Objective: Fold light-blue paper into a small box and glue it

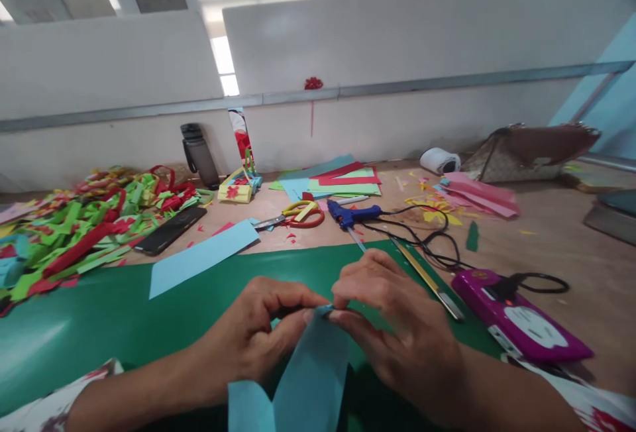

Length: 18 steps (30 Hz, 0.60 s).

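Observation:
My left hand [258,339] and my right hand [392,326] meet over a green cutting mat [99,313]. Both pinch the top end of a light blue paper strip [313,379], which is folded and hangs down toward me. The fingers of each hand are closed on the paper's tip. Another light blue paper strip [203,256] lies flat on the mat's far left edge. A metal ruler [430,279] lies just right of my right hand.
Scissors with yellow and red handles [298,215], a blue glue gun [350,215] with a black cord, a black phone [169,230], a purple power strip [521,316], coloured paper sheets [338,180], a pile of paper scraps [74,220], a dark bottle [199,154] and tape roll [440,160].

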Each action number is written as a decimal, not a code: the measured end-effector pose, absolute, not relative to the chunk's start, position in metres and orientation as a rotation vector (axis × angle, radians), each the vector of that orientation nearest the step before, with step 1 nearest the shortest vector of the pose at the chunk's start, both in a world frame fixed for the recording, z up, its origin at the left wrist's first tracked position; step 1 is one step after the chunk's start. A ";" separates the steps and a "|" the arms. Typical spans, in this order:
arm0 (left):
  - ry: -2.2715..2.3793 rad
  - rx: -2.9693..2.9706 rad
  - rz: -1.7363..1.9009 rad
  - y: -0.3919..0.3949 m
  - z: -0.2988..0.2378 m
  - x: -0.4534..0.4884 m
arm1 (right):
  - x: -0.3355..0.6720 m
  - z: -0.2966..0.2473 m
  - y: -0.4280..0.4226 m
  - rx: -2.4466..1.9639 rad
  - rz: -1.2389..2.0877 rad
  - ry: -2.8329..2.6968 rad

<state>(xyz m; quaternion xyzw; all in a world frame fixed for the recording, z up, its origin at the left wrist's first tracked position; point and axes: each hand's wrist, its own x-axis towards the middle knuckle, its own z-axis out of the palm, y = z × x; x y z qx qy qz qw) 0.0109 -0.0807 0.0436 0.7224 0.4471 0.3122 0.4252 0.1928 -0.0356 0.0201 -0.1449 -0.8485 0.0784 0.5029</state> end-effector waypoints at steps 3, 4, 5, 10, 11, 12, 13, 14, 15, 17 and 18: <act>1.125 1.763 0.749 -0.079 0.049 0.006 | 0.193 0.017 -0.033 -0.353 0.192 -2.071; 1.121 1.751 0.740 -0.078 0.051 0.005 | 0.193 0.015 -0.032 -0.350 0.178 -2.082; 1.114 1.737 0.719 -0.076 0.053 0.004 | 0.193 0.013 -0.031 -0.350 0.158 -2.095; 1.117 1.657 0.494 -0.063 0.058 0.007 | 0.192 0.006 -0.027 -0.391 0.036 -2.155; 1.133 1.672 0.477 -0.060 0.058 0.008 | 0.192 0.005 -0.026 -0.396 0.024 -2.164; 1.157 1.697 0.475 -0.058 0.058 0.009 | 0.192 0.005 -0.025 -0.396 0.019 -2.162; 1.186 1.723 0.477 -0.057 0.058 0.009 | 0.191 0.005 -0.025 -0.394 0.030 -2.152; 1.215 1.740 0.477 -0.056 0.058 0.009 | 0.191 0.006 -0.024 -0.409 0.069 -2.140; 1.240 1.744 0.485 -0.055 0.058 0.009 | 0.191 0.008 -0.024 -0.448 0.140 -2.128; 1.273 1.716 0.518 -0.053 0.058 0.007 | 0.192 0.012 -0.024 -0.585 0.366 -2.094; 1.277 1.689 0.534 -0.052 0.058 0.007 | 0.192 0.014 -0.025 -0.663 0.496 -2.075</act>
